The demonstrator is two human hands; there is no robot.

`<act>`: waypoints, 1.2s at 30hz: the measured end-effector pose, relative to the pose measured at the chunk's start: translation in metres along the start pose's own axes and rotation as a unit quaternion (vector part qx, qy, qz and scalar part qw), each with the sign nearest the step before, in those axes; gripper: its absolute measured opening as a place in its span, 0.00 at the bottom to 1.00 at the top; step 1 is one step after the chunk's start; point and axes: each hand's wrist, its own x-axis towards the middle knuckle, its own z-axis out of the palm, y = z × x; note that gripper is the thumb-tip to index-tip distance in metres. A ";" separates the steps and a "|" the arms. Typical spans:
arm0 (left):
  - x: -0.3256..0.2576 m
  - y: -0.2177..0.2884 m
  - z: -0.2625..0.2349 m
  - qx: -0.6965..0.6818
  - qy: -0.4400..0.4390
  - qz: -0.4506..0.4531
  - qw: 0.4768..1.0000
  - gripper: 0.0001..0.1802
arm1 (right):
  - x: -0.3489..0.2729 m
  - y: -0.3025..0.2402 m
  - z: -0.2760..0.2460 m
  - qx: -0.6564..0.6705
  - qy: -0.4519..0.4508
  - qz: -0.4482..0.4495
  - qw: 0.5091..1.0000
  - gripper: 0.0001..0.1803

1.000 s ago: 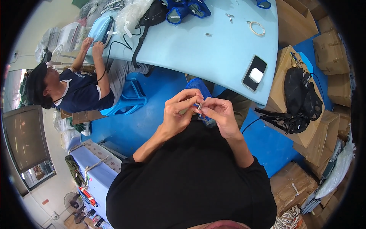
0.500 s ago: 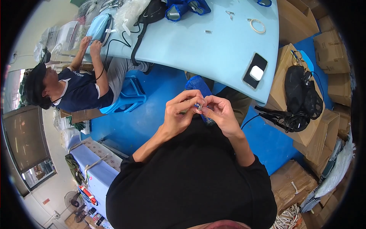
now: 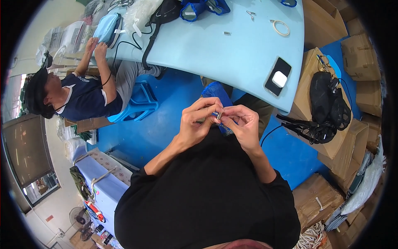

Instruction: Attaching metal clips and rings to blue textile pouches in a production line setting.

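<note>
My left hand (image 3: pixel 198 118) and my right hand (image 3: pixel 243 126) meet in front of my chest. The fingertips of both pinch a small shiny metal piece (image 3: pixel 217 115); its exact kind is too small to make out. A bit of blue shows beside it between the fingers. Blue mesh fabric (image 3: pixel 217 92) hangs just beyond my hands, over my lap, and more of it shows below the fingers. Whether the metal piece is fixed to the mesh is hidden by my fingers.
Ahead is a light blue table (image 3: pixel 232 54) holding a phone (image 3: pixel 277 75) with a white case on it, a tape roll (image 3: pixel 281 28), small metal pieces (image 3: pixel 251 15) and blue pouches (image 3: pixel 203 9). At left a co-worker (image 3: pixel 89 89) handles a light blue bag (image 3: pixel 107 31). Cardboard boxes (image 3: pixel 360 58) stand right.
My right hand has shifted slightly, its fingers curling more around the metal piece. My left hand stays almost still. The co-worker's hands have moved a little to the left.
</note>
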 end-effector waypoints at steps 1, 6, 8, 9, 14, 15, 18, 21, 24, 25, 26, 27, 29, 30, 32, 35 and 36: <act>0.000 0.001 0.000 -0.004 0.002 -0.006 1.000 0.18 | -0.001 0.000 0.000 -0.006 0.003 -0.011 1.000 0.09; 0.000 0.000 0.001 0.012 -0.014 -0.013 1.000 0.11 | -0.004 -0.007 0.010 -0.038 0.040 -0.053 0.997 0.09; -0.002 0.000 0.003 0.011 -0.017 -0.017 1.000 0.11 | -0.007 -0.004 0.017 -0.044 0.061 -0.079 0.994 0.11; -0.004 -0.001 0.006 -0.006 -0.007 -0.018 1.000 0.14 | -0.008 0.001 0.018 -0.124 0.091 -0.162 0.975 0.15; -0.010 -0.001 0.011 -0.059 0.009 -0.054 0.997 0.16 | -0.003 0.001 0.020 -0.384 0.131 -0.436 0.803 0.21; -0.012 -0.002 0.013 -0.085 0.027 -0.068 0.994 0.15 | -0.001 0.002 0.021 -0.384 0.132 -0.436 0.803 0.21; -0.014 -0.005 0.017 -0.108 0.054 -0.076 0.990 0.14 | 0.001 0.004 0.020 -0.435 0.135 -0.485 0.747 0.21; -0.018 -0.013 0.020 -0.140 0.077 -0.095 0.983 0.13 | 0.004 0.000 0.021 -0.451 0.112 -0.465 0.754 0.22; -0.018 -0.017 0.021 -0.188 0.094 -0.116 0.971 0.12 | 0.009 0.007 0.018 -0.395 0.112 -0.448 0.794 0.18; -0.017 -0.018 0.022 -0.200 0.099 -0.112 0.968 0.12 | 0.009 0.008 0.018 -0.396 0.112 -0.448 0.794 0.18; -0.016 -0.018 0.023 -0.201 0.098 -0.112 0.968 0.12 | 0.008 0.010 0.018 -0.355 0.121 -0.419 0.827 0.17; -0.014 -0.018 0.023 -0.197 0.100 -0.107 0.969 0.11 | 0.007 0.011 0.019 -0.312 0.131 -0.387 0.858 0.17; -0.013 -0.018 0.025 -0.195 0.101 -0.101 0.970 0.11 | 0.004 0.013 0.020 -0.247 0.134 -0.334 0.899 0.17; -0.015 -0.020 0.025 -0.200 0.101 -0.110 0.968 0.11 | 0.001 0.012 0.020 -0.229 0.140 -0.281 0.922 0.16; -0.015 -0.021 0.024 -0.205 0.101 -0.118 0.966 0.10 | 0.001 0.014 0.013 -0.272 0.132 -0.233 0.924 0.13; -0.014 -0.019 0.022 -0.163 0.083 -0.099 0.978 0.09 | -0.002 0.012 0.012 -0.293 0.114 -0.259 0.913 0.11; -0.014 -0.018 0.023 -0.165 0.085 -0.107 0.977 0.09 | 0.000 0.010 0.012 -0.318 0.112 -0.274 0.901 0.11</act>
